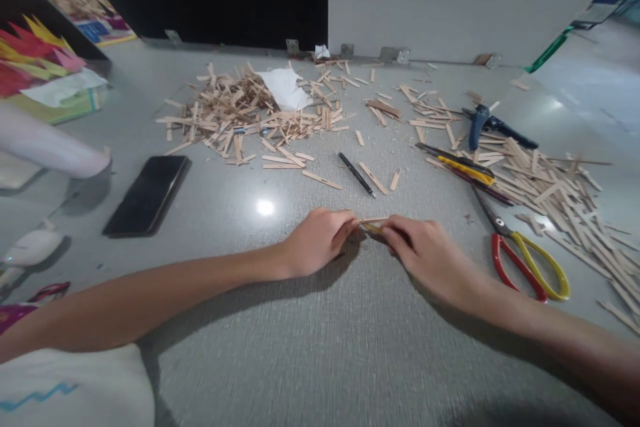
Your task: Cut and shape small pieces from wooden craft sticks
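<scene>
A small flat wooden stick [373,220] spans the gap between my two hands, just above the grey table. My left hand [316,240] pinches its left end between thumb and fingers. At the other end, my right hand [427,252] has thumb and fingers closed on it. A thin yellowish strip [371,229] bows below the stick; what it is cannot be made out. Beyond the hands lie a black pen [357,175] and several loose stick pieces [323,179]. My fingers hide both ends of the stick.
Heaped wooden pieces [225,107] and a white tissue [286,88] lie at the back. Rightward are red-and-yellow scissors [531,267], a yellow-and-black cutter [463,165], a dark blue hand tool [481,125] and more sticks [565,193]. A phone [147,197] lies left. Upright panels [450,0] stand behind.
</scene>
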### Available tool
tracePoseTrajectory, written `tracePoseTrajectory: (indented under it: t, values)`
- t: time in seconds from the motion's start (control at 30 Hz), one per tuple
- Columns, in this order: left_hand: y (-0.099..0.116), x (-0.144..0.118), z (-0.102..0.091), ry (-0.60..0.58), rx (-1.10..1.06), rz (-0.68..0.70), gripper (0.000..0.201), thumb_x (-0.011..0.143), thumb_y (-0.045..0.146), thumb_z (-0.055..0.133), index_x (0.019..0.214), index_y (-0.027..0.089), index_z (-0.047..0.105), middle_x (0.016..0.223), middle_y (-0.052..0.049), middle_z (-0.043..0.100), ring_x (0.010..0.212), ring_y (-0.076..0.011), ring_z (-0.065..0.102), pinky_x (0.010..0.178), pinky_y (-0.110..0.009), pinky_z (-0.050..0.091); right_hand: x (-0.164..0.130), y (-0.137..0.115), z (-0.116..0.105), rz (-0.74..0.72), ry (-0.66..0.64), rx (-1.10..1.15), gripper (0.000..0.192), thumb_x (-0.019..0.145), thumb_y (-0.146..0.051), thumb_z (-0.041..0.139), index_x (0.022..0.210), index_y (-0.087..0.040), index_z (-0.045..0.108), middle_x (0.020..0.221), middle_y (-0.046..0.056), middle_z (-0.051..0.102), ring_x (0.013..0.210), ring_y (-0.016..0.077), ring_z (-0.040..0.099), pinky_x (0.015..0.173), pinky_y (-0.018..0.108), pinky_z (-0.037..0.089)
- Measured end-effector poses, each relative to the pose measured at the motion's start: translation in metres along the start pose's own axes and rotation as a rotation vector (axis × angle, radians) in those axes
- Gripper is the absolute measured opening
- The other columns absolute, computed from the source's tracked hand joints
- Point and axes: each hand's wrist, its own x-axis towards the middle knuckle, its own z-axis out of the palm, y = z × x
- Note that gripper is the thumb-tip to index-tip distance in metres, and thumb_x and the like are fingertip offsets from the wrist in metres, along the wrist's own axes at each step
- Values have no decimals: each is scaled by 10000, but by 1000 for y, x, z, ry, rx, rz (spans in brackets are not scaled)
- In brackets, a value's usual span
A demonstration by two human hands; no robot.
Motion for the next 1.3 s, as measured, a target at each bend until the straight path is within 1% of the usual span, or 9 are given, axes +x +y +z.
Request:
tracePoseTrajectory:
  t: [0.07,0.13,0.2,0.3,0.63,0.9,1.1,1.23,1.3]
  values:
    - [0,-1,1,6,-13,14,361,1095,262,424,769,195,563,575,54,499,475,-100,401,528,-228,314,3,-5,-8,202,-235,280,311,1075,-339,516,799,-223,603,638,22,714,475,145,612,433,249,433]
    - [-1,-1,1,12,-35,13,360,1096,257,413,774,196,561,569,55,499,475,-101,415,531,-227,323,5,-10,-10,354,-353,502,318,1045,-447,577,807,-235,576,565,-14,668,374,122,538,332,221,367]
    - [-1,-1,0,15,-57,7,366,1096,251,405,767,196,556,560,56,500,477,-103,424,535,-226,332,5,-14,-7,396,-318,609,355,993,-508,658,786,-239,554,532,-37,634,352,105,509,311,201,363]
    - [-1,0,-2,13,-84,7,348,1075,234,418,762,189,564,576,47,518,504,-103,438,546,-223,336,3,-16,3,341,-206,643,380,948,-511,717,752,-238,539,522,-46,616,363,94,515,334,190,378]
    - [0,2,-4,3,-87,17,330,1039,190,453,730,183,567,583,53,469,542,-104,389,558,-225,313,-5,-13,14,239,-80,549,375,943,-493,710,739,-240,524,521,-39,610,388,111,550,395,223,407]
    - [3,2,-5,-20,-94,21,377,1055,212,444,680,199,480,567,59,407,529,-102,349,542,-230,290,-7,-12,15,211,-55,484,324,960,-439,664,746,-246,515,519,-40,611,388,117,568,405,231,432]
    - [0,4,-5,0,-78,-5,330,1046,194,453,744,184,587,604,38,539,547,-109,455,561,-223,333,2,-15,8,334,-162,633,309,894,-457,767,792,-228,586,495,-73,569,353,95,495,339,203,370]
    - [-1,5,-7,-6,-103,-32,367,1059,229,450,715,185,571,584,40,523,538,-109,445,563,-224,338,4,-14,7,339,-173,715,327,881,-498,789,916,-195,670,492,-96,549,341,82,463,332,201,367]
    - [-1,6,-8,-10,-116,-41,392,1066,244,452,691,188,548,573,40,519,531,-107,446,564,-227,339,4,-12,8,323,-175,773,371,896,-545,771,904,-187,673,500,-93,550,334,73,445,325,200,355]
